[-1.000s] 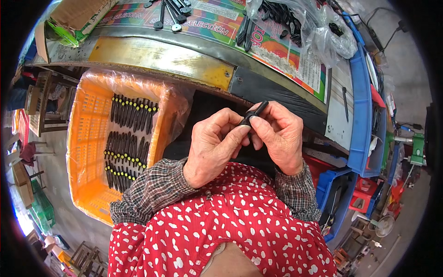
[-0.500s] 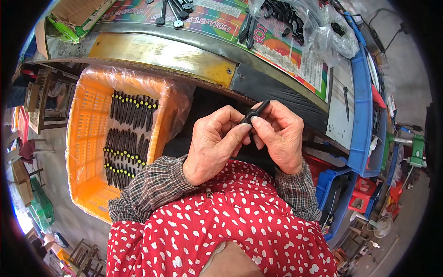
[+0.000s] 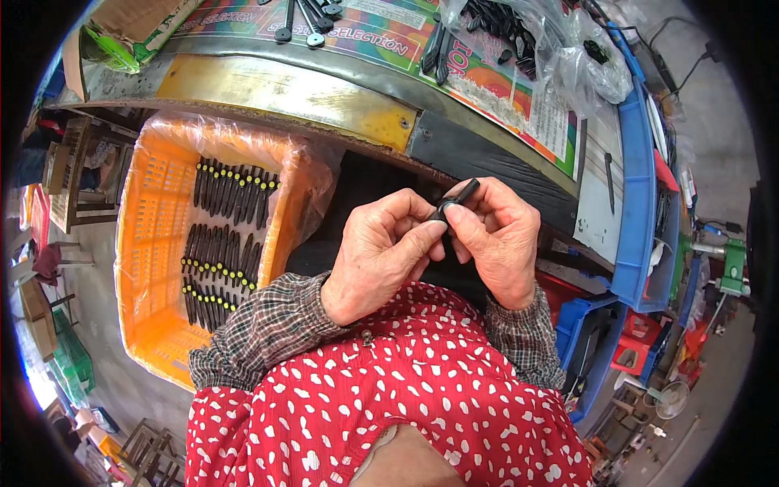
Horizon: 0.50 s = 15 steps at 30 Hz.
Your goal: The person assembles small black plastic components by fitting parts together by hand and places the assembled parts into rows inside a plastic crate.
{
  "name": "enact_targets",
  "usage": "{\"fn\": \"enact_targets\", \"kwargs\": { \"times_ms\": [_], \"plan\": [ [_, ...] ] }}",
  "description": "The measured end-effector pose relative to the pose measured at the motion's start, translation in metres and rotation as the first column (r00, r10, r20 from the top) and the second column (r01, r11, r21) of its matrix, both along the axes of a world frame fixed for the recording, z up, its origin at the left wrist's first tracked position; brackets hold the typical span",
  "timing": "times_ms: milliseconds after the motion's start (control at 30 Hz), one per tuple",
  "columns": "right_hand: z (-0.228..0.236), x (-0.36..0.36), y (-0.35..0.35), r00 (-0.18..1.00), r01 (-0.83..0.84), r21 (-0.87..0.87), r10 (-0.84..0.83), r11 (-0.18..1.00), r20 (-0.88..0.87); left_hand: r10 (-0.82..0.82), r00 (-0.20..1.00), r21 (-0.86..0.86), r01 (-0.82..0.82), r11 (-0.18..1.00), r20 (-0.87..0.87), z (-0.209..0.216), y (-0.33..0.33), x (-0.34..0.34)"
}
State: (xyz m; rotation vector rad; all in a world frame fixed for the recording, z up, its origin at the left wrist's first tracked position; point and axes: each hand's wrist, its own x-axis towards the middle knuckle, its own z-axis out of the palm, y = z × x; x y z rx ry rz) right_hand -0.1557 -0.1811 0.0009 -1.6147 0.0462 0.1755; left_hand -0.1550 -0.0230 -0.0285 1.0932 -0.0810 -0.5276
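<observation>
Between both hands, above my lap, is a small black part with a rod-like end [image 3: 466, 191]; its exact kind cannot be made out. My left hand [image 3: 381, 252] pinches its lower left side between thumb and index finger. My right hand [image 3: 499, 239] grips it from the right, thumb pressed on its middle, with the rod end sticking up past the fingers. The fingers hide much of the part. Left of my hands, an orange crate [image 3: 154, 243] lined with clear plastic holds rows of black stick-like pieces [image 3: 215, 260] with yellow-green dots.
Ahead runs a workbench with a metal edge [image 3: 284, 96]. On it lie loose black long-handled pieces [image 3: 315, 39], a clear plastic bag [image 3: 560, 65] of black parts and a single black stick [image 3: 609, 183]. Blue trays [image 3: 637, 203] stand at the right, a cardboard box [image 3: 122, 40] at the far left.
Both hands have shifted very slightly, the right one a little to the right. The black part has turned a bit between the fingers, its rod end still pointing up and right.
</observation>
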Motion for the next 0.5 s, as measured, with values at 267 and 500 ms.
{"fn": "enact_targets", "kwargs": {
  "times_ms": [267, 500],
  "plan": [
    [-0.001, -0.001, 0.000, 0.998, 0.054, 0.001, -0.054, 0.999, 0.022, -0.016, 0.998, -0.033, 0.015, 0.999, -0.057, 0.001, 0.002, 0.002],
    [-0.005, -0.002, -0.012, 0.998, -0.068, 0.080, 0.067, 0.994, 0.019, -0.117, 0.979, -0.155, 0.091, 0.984, -0.169, 0.002, 0.007, 0.002]
  ]
}}
